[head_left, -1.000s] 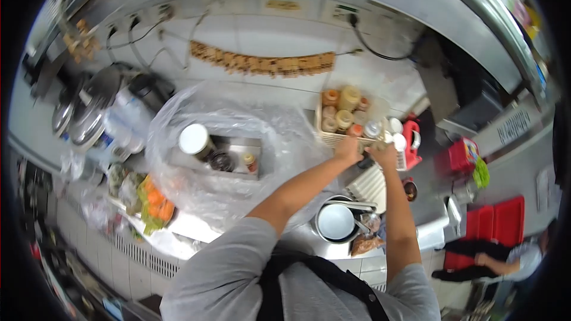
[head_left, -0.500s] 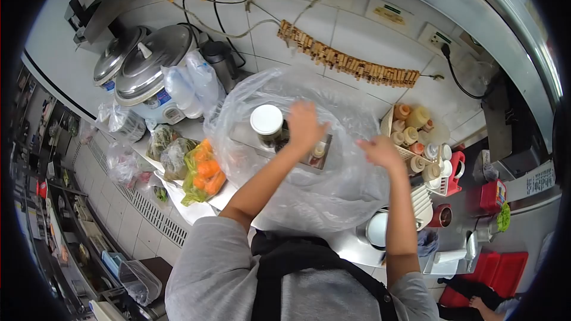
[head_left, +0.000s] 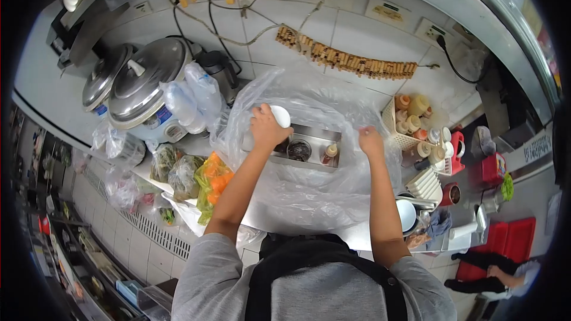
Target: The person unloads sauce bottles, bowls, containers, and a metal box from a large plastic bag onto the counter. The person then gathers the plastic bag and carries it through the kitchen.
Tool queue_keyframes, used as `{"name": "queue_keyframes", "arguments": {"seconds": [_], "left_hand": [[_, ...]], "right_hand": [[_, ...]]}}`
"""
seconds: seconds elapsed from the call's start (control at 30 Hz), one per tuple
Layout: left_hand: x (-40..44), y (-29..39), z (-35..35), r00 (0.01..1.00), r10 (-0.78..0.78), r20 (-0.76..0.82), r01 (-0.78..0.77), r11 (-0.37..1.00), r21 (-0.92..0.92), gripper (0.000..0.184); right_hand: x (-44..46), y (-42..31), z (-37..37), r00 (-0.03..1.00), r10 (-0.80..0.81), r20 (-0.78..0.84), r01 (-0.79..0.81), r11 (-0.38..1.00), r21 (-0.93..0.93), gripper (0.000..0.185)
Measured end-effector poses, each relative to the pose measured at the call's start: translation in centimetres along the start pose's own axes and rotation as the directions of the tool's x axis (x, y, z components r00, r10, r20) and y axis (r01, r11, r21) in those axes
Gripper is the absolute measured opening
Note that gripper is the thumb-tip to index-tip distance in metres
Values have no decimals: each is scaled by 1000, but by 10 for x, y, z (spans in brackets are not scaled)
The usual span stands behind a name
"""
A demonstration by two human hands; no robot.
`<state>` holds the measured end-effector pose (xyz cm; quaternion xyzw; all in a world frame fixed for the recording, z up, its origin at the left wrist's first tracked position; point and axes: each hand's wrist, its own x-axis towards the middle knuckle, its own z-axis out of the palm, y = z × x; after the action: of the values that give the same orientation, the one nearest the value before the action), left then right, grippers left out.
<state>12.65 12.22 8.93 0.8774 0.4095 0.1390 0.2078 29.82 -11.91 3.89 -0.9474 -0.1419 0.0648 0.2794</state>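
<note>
My left hand [head_left: 266, 128] is closed around a jar with a white lid [head_left: 281, 116] at the left end of a metal tray [head_left: 318, 132]. The tray lies within a large clear plastic bag [head_left: 297, 196] spread over the counter. Also in the tray are a round container with dark contents [head_left: 298, 150] and a small bottle [head_left: 329, 153]. My right hand [head_left: 371, 141] is closed at the bag's right side, seemingly pinching its film; the fingertips are hard to make out.
Rice cookers [head_left: 146, 83] and bagged greens [head_left: 184, 173] with a bag of orange pieces [head_left: 214, 181] stand to the left. At right, a basket [head_left: 389, 117] holds sauce bottles. A clothespin string [head_left: 345, 59] hangs on the wall. Another person's hand [head_left: 495, 272] shows at lower right.
My left hand has moved left from over the tray onto the white-lidded jar, uncovering the tray's middle. My right hand, earlier with a finger extended, has closed.
</note>
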Motion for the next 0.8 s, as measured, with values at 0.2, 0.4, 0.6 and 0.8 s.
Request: {"name": "queue_keyframes", "arguments": {"seconds": [0.2, 0.4, 0.6, 0.8], "left_hand": [[-26, 42, -72, 931, 356, -76, -358, 934, -11, 77], [-66, 107, -109, 812, 583, -2, -567, 789, -238, 73], [-112, 185, -33, 631, 776, 21, -693, 575, -434, 79], [-162, 253, 75, 611, 787, 88, -710, 594, -378, 82]], "right_hand": [[-43, 86, 72, 826, 562, -40, -558, 806, -198, 60], [-92, 65, 147, 993, 73, 93, -56, 983, -174, 51], [-125, 55, 141, 930, 41, -365, 227, 717, 659, 44], [-180, 35, 88, 934, -357, -13, 313, 801, 510, 43]]}}
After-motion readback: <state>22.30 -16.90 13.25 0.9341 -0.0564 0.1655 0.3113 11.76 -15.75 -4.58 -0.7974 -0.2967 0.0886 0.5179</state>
